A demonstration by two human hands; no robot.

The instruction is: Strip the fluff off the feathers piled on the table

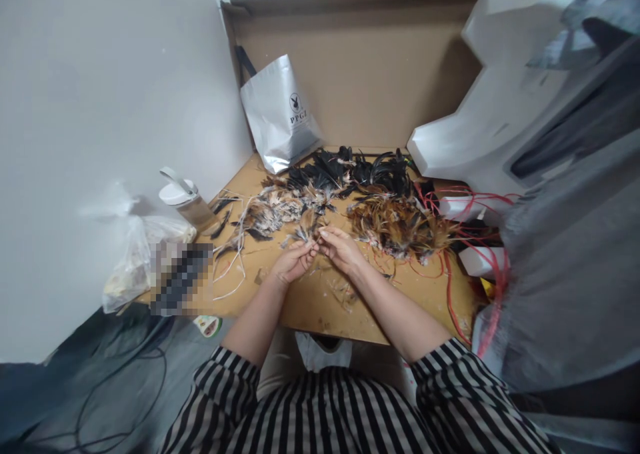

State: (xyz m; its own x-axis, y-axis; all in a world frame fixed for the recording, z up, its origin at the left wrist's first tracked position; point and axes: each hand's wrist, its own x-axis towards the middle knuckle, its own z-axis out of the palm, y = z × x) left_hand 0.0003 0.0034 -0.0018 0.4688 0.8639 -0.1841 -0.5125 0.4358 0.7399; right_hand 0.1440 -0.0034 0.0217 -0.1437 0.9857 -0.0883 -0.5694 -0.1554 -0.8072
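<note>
Two hands meeting at mid-table, fingertips pinched together on a small pale feather (316, 239) (too small to tell more). Left hand (295, 261) curled, thumb and forefinger closed on the near end; right hand (343, 249) likewise closed, fingers bent inward onto the same piece. Held just above the wooden table (320, 304), near its middle. Just beyond, a heap of grey and white feathers (277, 214); to its right, touching, a brown and ginger feather pile (395, 224); behind both, black feathers (360, 171) against the cardboard back wall (370, 87). Red cords (465, 241) tangled through the ginger pile's right side. Silver bag (277, 114) leaning in the back left corner. White-lidded jar (185, 201) at the left edge, a clear plastic bag (133, 254) beside it. White foam blocks (480, 121) to the right. Striped sleeves (227, 381) nearest the camera.
</note>
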